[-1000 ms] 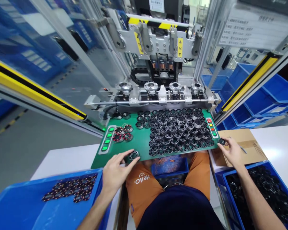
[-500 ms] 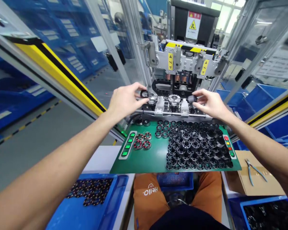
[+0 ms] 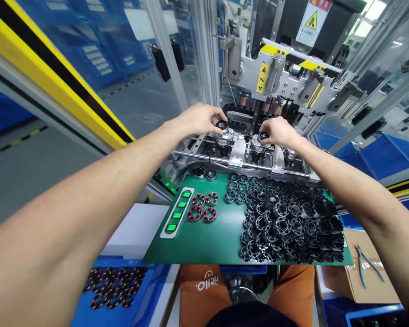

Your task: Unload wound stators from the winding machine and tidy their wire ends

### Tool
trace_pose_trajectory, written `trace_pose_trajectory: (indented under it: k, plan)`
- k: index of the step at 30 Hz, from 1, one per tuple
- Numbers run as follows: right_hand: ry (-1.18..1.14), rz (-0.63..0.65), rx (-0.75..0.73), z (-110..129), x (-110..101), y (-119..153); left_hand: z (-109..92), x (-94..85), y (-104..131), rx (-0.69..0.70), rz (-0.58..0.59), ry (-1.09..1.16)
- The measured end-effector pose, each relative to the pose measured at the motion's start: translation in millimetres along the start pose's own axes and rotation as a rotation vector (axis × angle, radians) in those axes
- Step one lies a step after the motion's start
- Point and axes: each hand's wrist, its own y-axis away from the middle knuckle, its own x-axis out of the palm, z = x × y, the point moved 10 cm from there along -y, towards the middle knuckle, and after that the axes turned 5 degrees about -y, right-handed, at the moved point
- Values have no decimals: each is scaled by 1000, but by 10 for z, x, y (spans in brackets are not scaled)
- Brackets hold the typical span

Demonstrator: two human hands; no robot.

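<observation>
My left hand (image 3: 206,119) pinches a black stator core (image 3: 222,125) at the top of the left round metal holder (image 3: 224,137) of the winding machine. At the middle holder (image 3: 258,144), my right hand (image 3: 278,131) has its fingers closed round another black stator core (image 3: 263,135), which they partly cover. Whether either core is fully seated cannot be seen. A third holder (image 3: 291,154) is partly hidden by my right forearm. Many black stator cores (image 3: 282,225) lie stacked on the green table (image 3: 204,245). Several copper-wound stators (image 3: 209,215) sit to their left.
Green-lit buttons (image 3: 177,215) line the table's left side. The machine head (image 3: 286,79) with yellow warning labels hangs above the holders. Pliers (image 3: 363,265) lie on a cardboard box (image 3: 378,290) at right. A blue tray (image 3: 146,290) at lower left holds wound stators.
Both hands have moved: the left brought its core onto the left holder, the right shifted leftward with its core to the middle holder. The camera view has tilted and turned.
</observation>
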Motion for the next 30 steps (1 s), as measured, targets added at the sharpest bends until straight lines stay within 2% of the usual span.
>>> trace_pose_trajectory:
  k: [6,13,18,22,25,27,30]
  plan:
    - [-40,41,-29,-75,31,-148,30,41,-129,45,90,-51]
    - [-97,78,-72,-86,35,-221,173,250,-300,70,218,-46]
    - [-115,133,-96,-98,98,-284,144,209,-296,51,242,-99]
    - [-144,150,-64,-174,115,-314,-118,129,-90,71,205,-182]
    - [-106,174,-34,-166,161,-277,-355,150,237,77,84,-219]
    - [-42,164,-33,-75,223,-175,-467,209,479,64,-18,-203]
    - [33,65,9,109,337,116,-528,305,729,39,-145,-132]
